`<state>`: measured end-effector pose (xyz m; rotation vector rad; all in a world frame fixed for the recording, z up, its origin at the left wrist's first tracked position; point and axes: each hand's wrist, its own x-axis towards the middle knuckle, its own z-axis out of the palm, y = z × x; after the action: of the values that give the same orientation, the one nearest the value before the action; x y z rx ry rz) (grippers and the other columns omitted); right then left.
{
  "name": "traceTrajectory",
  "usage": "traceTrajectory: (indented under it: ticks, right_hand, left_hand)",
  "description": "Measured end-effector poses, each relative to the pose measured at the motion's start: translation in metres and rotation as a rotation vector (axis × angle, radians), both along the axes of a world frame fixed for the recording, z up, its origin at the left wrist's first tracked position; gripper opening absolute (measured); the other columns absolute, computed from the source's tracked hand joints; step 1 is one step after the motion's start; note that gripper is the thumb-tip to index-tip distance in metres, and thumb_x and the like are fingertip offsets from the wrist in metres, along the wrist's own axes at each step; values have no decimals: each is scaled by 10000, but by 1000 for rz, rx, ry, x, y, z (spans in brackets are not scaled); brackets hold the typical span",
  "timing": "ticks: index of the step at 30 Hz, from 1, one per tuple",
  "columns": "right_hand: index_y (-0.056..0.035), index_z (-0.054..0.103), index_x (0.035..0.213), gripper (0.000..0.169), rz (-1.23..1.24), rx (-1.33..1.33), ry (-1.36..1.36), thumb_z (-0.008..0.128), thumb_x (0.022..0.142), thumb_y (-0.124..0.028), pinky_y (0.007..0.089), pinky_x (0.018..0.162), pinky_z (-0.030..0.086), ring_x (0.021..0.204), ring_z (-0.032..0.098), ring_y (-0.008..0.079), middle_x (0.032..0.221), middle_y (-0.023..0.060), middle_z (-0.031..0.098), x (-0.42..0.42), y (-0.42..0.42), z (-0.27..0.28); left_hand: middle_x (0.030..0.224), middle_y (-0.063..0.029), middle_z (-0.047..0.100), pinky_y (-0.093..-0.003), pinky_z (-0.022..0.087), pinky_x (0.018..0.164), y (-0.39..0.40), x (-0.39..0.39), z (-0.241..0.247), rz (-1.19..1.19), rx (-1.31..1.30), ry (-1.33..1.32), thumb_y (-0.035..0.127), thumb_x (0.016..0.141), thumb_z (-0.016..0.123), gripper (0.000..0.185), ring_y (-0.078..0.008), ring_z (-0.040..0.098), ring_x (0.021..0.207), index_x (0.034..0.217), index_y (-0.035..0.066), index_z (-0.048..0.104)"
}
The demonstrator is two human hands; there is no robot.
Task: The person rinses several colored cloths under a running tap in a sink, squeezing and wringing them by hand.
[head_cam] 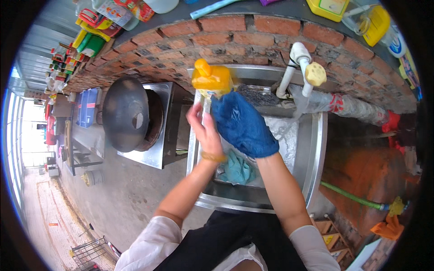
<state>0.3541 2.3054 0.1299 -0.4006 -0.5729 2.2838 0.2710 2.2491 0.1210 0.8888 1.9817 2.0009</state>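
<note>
My left hand point(205, 133) is bare, with an amber-coloured bracelet at the wrist. It holds nothing, its fingers apart over the left rim of the stainless steel sink point(317, 145). A blue cloth, worn like a mitt point(242, 125), covers my right hand up to the wrist and hides its fingers. Just beyond both hands a yellow plastic bottle point(212, 79) is at the sink's back left corner; the mitt's tip is close to it, and contact cannot be told. Below the hands a teal cloth point(237, 167) lies in the basin.
Water runs from a white pipe tap point(307, 84) with a cream knob at the back right. A large dark wok point(125, 113) leans on a metal stove point(162, 128) to the left. Behind stands a brick wall point(251, 39) with a bottle-lined ledge. A green hose point(352, 194) lies right.
</note>
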Motion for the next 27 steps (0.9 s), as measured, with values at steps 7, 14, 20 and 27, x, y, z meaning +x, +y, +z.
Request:
traceTrajectory:
  ticks: [7,14,20,27]
  right_hand:
    - [-64,520,1097,295,-363,258,-716,439,921,-287,263,746,450,882,543,147,984,52,568,65,-42,-99]
    - [-81,586,811,275,-552,563,-1422,393,874,-267,371,606,442,640,525,193,713,69,586,114,-19,-241]
    - [-47,535,1090,511,-204,-278,-754,324,901,-472,338,814,399,877,485,217,967,94,563,150,-6,-213]
    - [-56,459,1258,467,70,752,-1439,507,870,-312,348,1020,287,1232,378,252,1304,179,426,208,-63,-205]
  left_hand:
    - [1178,-110,547,-405,419,909,5,95,-116,-630,-96,-1389,557,841,448,616,-259,536,1053,1218,72,483]
    - [929,-56,627,-338,489,737,22,143,-164,-782,-496,-1435,472,869,457,439,-217,599,761,1071,99,570]
    - [1163,-107,558,-391,460,838,10,170,-160,-637,-651,-1276,411,911,410,465,-274,584,934,1193,50,485]
    - [1133,-153,558,-440,364,977,32,105,-125,-694,-486,-1698,367,951,251,477,-301,535,1050,1157,3,481]
